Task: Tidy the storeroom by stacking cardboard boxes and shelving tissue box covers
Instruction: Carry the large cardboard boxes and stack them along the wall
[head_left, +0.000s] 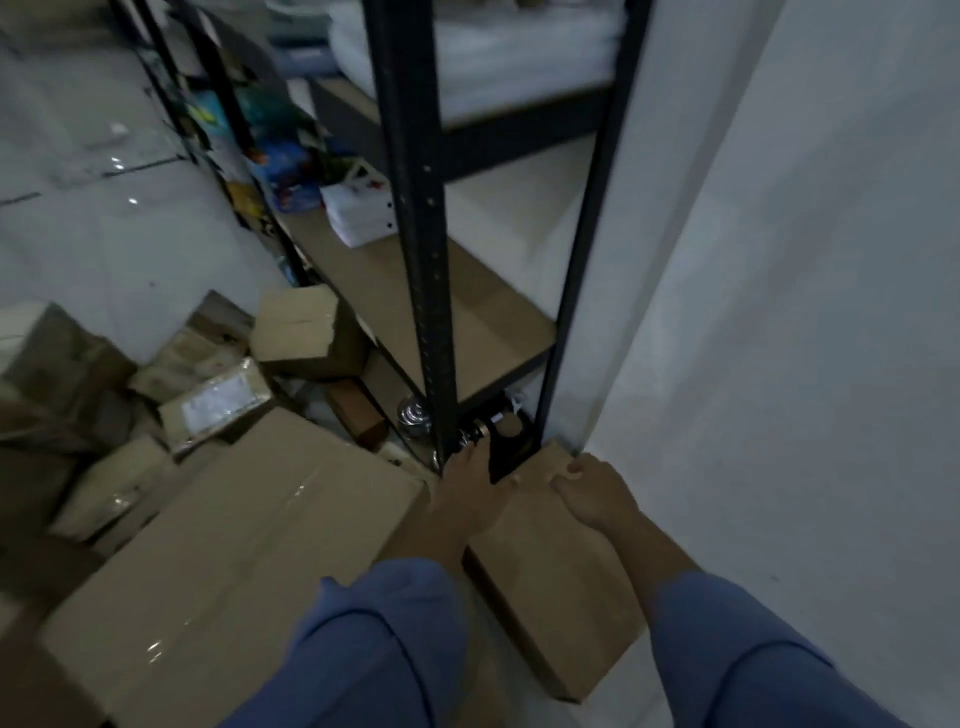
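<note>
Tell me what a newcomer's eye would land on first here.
First, the two hands low in the middle: the left hand grips a flat black piece at the foot of the tall black metal shelf post, and the right hand curls over the far edge of a plain brown cardboard box beside the white wall. Next, the jumbled heap of brown cardboard boxes on the floor at left.

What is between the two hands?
In the head view, a black flat thing and bare cardboard of the box lie between the left hand and right hand.
</note>
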